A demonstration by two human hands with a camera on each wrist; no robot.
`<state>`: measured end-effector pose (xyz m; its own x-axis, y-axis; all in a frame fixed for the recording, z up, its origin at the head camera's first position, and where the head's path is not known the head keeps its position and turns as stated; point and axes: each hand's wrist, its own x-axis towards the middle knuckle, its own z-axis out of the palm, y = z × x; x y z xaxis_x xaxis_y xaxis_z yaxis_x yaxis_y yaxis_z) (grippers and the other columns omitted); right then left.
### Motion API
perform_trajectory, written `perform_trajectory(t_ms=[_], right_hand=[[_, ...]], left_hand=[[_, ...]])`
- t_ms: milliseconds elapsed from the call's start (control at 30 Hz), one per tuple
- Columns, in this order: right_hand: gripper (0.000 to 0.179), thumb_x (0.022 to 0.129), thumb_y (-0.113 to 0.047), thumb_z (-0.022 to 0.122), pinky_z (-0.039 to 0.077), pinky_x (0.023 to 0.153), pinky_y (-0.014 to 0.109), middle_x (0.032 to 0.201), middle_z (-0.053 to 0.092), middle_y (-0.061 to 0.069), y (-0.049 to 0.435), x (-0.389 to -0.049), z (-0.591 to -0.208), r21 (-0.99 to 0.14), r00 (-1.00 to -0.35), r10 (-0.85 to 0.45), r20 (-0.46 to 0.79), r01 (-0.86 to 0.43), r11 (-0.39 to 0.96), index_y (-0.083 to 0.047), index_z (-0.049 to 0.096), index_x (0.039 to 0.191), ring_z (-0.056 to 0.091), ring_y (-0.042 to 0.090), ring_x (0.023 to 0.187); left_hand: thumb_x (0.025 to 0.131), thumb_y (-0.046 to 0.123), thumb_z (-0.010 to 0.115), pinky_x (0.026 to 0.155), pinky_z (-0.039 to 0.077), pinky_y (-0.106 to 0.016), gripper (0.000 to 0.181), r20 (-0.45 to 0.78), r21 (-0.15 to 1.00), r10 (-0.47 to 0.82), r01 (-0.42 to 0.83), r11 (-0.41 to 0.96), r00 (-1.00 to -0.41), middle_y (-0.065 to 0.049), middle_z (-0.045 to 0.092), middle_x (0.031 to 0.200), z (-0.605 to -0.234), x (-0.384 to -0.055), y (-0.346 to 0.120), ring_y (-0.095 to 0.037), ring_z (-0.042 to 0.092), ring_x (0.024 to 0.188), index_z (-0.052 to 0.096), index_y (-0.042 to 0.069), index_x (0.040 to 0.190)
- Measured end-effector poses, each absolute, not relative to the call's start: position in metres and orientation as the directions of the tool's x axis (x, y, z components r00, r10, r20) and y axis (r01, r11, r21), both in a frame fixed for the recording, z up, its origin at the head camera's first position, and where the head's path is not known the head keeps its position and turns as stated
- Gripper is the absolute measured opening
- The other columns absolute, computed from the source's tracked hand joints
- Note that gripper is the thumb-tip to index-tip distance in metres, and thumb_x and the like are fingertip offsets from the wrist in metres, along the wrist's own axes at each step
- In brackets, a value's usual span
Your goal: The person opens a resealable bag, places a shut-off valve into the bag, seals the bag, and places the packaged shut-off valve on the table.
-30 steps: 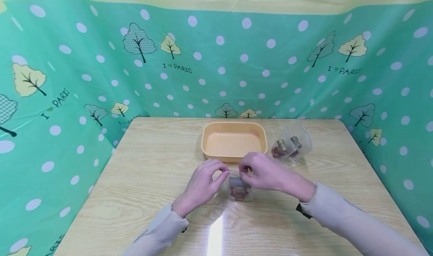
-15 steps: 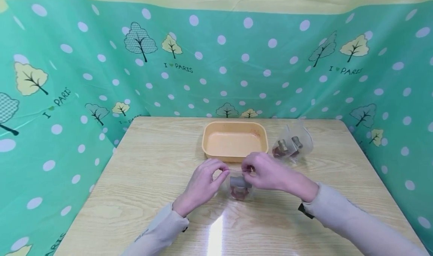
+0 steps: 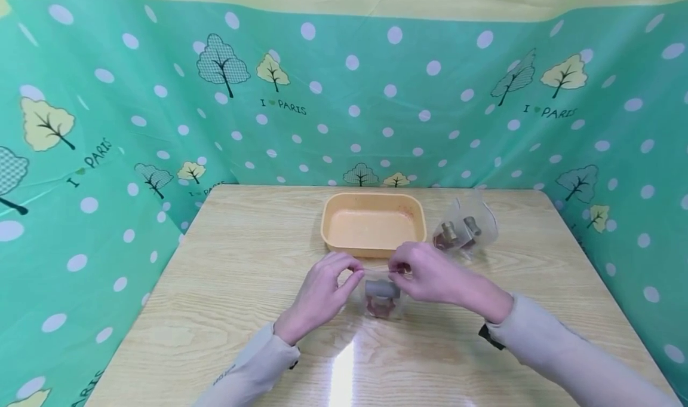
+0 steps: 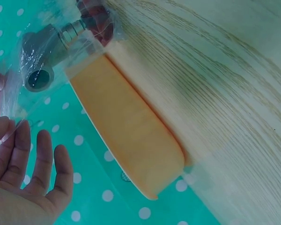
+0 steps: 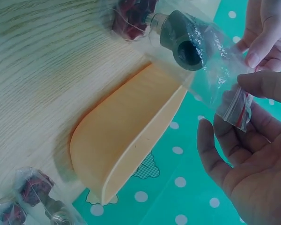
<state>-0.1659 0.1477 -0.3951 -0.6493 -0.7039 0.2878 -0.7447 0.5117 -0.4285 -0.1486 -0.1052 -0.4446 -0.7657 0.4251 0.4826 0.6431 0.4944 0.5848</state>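
Between the two hands is a clear zip-lock bag [image 5: 214,89] with a red line along its top edge. In it lies a valve [image 3: 383,288] with a grey pipe body and a dark red handwheel [image 4: 97,22]. My left hand [image 3: 324,287] pinches the bag's top edge at its left end between thumb and forefinger; its other fingers are spread in the left wrist view. Toward the right end, my right hand [image 3: 430,274] pinches the same edge between thumb and fingers. Through the plastic, the valve's open pipe end shows in both wrist views.
Just behind the hands stands an orange plastic tub [image 3: 371,225] with some reddish specks inside. To its right, clear bags [image 3: 466,230] with more red-handled valves lie on the wooden table [image 3: 226,287]. A green dotted cloth [image 3: 301,132] hangs round the table's back and sides.
My right hand has slid a little to the right along the bag's top edge, showing more of the grey valve body. The left hand has stayed in place.
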Motion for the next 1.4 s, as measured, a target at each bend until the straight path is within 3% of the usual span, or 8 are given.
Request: perform_trajectory(t_ms=[267,533,800,1067,1300,1400], right_hand=[[0.015,0.092,0.005,0.075,0.054,0.066,0.024,0.083,0.065,-0.006,0.149,-0.164,-0.393,-0.404,-0.636,-0.729,0.255,-0.755,0.517,-0.009,0.073,0.087,0.057,0.007,0.077],[0.015,0.09,0.002,0.077,0.054,0.065,0.026,0.081,0.065,-0.008,0.152,-0.163,-0.39,-0.449,-0.683,-0.699,0.211,-0.703,0.552,-0.011,0.071,0.086,0.058,0.007,0.074],[0.018,0.092,0.005,0.074,0.053,0.064,0.024,0.081,0.062,-0.009,0.153,-0.162,-0.391,-0.417,-0.667,-0.713,0.215,-0.723,0.551,-0.012,0.07,0.085,0.056,0.006,0.074],[0.02,0.091,0.003,0.075,0.049,0.057,0.024,0.073,0.058,-0.012,0.159,-0.161,-0.389,-0.496,-0.708,-0.682,0.181,-0.665,0.559,-0.014,0.069,0.081,0.052,0.004,0.066],[0.023,0.09,0.007,0.075,0.051,0.06,0.024,0.076,0.062,-0.01,0.163,-0.162,-0.392,-0.468,-0.673,-0.703,0.23,-0.71,0.527,-0.014,0.069,0.082,0.054,0.004,0.068],[0.02,0.091,0.005,0.076,0.051,0.058,0.024,0.075,0.062,-0.011,0.165,-0.161,-0.392,-0.489,-0.687,-0.694,0.216,-0.691,0.531,-0.013,0.071,0.083,0.053,0.003,0.067]], left_hand=[[0.101,0.015,0.071,0.087,0.055,-0.035,0.006,0.477,0.585,0.42,0.636,0.503,-0.772,0.007,0.073,0.099,-0.443,-0.149,-0.105,-0.011,0.066,0.097,0.076,0.013,0.099],[0.101,0.014,0.071,0.088,0.055,-0.035,0.005,0.475,0.587,0.42,0.634,0.504,-0.773,0.007,0.072,0.1,-0.442,-0.148,-0.106,-0.011,0.066,0.098,0.076,0.014,0.099],[0.102,0.016,0.07,0.087,0.055,-0.034,0.007,0.476,0.587,0.421,0.635,0.502,-0.772,0.007,0.072,0.099,-0.441,-0.148,-0.107,-0.011,0.066,0.097,0.076,0.013,0.1],[0.101,0.013,0.071,0.087,0.056,-0.034,0.005,0.486,0.581,0.422,0.643,0.498,-0.765,0.007,0.072,0.098,-0.441,-0.148,-0.106,-0.011,0.066,0.097,0.076,0.013,0.099],[0.102,0.015,0.07,0.088,0.056,-0.035,0.008,0.48,0.588,0.422,0.639,0.496,-0.769,0.007,0.072,0.099,-0.441,-0.148,-0.106,-0.011,0.066,0.098,0.076,0.012,0.1],[0.102,0.015,0.07,0.089,0.055,-0.034,0.007,0.472,0.592,0.422,0.633,0.498,-0.774,0.007,0.072,0.099,-0.442,-0.148,-0.107,-0.01,0.066,0.098,0.076,0.013,0.1]])
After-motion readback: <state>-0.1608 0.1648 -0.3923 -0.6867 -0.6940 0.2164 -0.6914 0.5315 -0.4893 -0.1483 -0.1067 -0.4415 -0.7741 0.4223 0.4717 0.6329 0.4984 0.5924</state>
